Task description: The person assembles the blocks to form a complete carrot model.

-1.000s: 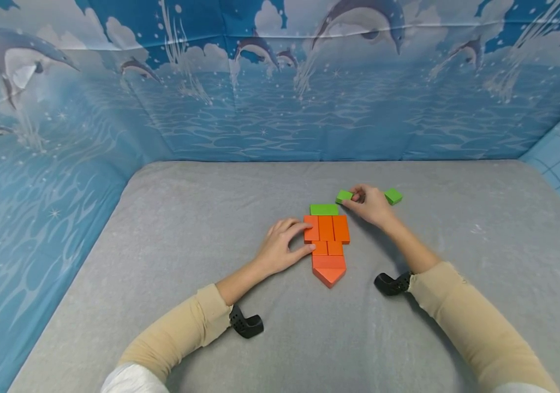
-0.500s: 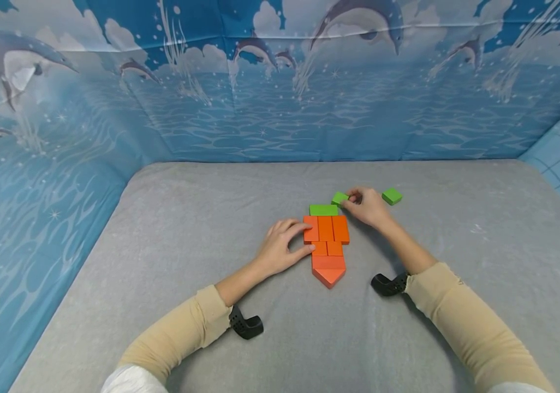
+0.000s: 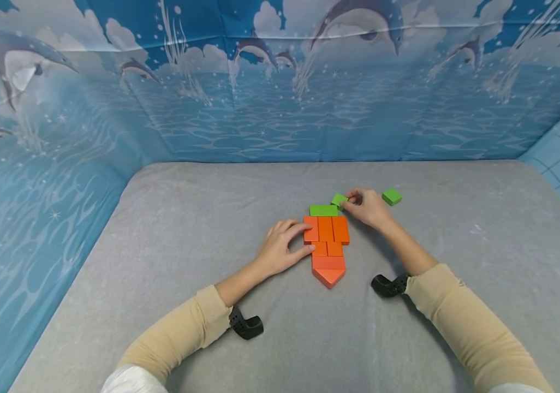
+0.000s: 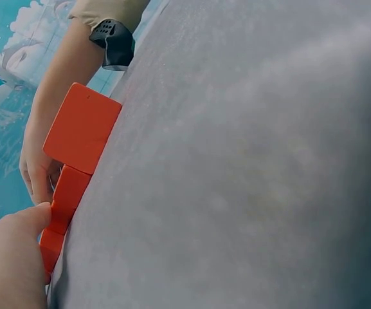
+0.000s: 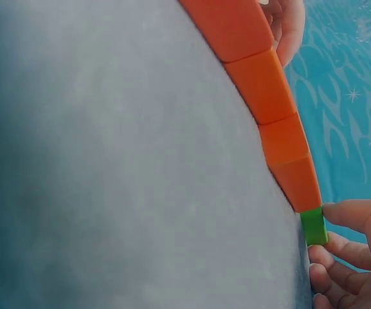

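Observation:
Orange blocks (image 3: pixel 326 229) lie flat in a joined figure, with a pointed orange block (image 3: pixel 329 275) at its near end. A green rectangular block (image 3: pixel 323 210) lies against the far end. My left hand (image 3: pixel 277 248) rests along the figure's left side, index finger on the left long block and thumb at a small orange block (image 3: pixel 319 249). My right hand (image 3: pixel 368 207) pinches a smaller green block (image 3: pixel 338 200), turned at an angle, at the far right corner of the green rectangular one. In the right wrist view, thumb and fingers grip a green block (image 5: pixel 314 226).
Another green block (image 3: pixel 392 196) lies to the right, behind the right hand. Grey cloth (image 3: pixel 201 218) covers the table, and a blue dolphin-print curtain (image 3: pixel 280 120) hangs at the back and left. Black wrist devices (image 3: pixel 246 323) stick out below both forearms.
My right hand has brought the small green block slightly left and nearer, up to the green rectangular block, turning it a little. The left hand has stayed in place.

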A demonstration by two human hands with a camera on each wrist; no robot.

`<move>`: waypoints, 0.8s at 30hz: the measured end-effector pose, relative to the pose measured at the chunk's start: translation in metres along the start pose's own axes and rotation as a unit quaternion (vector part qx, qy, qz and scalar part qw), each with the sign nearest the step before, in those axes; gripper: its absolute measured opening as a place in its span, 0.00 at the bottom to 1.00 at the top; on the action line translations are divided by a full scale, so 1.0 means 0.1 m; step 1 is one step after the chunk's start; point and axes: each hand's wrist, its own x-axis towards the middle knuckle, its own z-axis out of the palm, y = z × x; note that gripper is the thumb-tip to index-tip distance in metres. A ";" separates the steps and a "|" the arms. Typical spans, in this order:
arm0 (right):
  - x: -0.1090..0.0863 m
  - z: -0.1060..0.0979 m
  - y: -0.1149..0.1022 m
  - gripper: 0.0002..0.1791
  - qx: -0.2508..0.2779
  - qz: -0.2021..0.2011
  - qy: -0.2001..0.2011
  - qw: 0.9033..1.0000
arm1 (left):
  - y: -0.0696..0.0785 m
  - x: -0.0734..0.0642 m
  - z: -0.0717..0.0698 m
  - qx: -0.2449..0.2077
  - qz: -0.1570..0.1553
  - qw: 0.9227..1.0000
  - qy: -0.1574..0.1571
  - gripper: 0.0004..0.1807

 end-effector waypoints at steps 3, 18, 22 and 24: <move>-0.01 -0.06 0.02 0.18 0.021 -0.015 0.014 1.000 | 0.00 0.00 0.00 -0.001 -0.001 1.000 -0.001 0.24; -0.09 -0.74 0.66 0.19 0.004 -0.061 0.009 0.998 | 0.00 -0.01 0.00 -0.001 0.001 1.000 0.001 0.24; -0.11 -0.79 0.80 0.19 -0.015 -0.074 -0.036 0.996 | -0.01 -0.01 0.01 -0.004 0.002 1.000 0.002 0.24; -0.11 -0.81 0.84 0.20 -0.019 -0.084 -0.053 0.995 | -0.01 -0.02 0.01 -0.005 0.001 1.000 0.002 0.24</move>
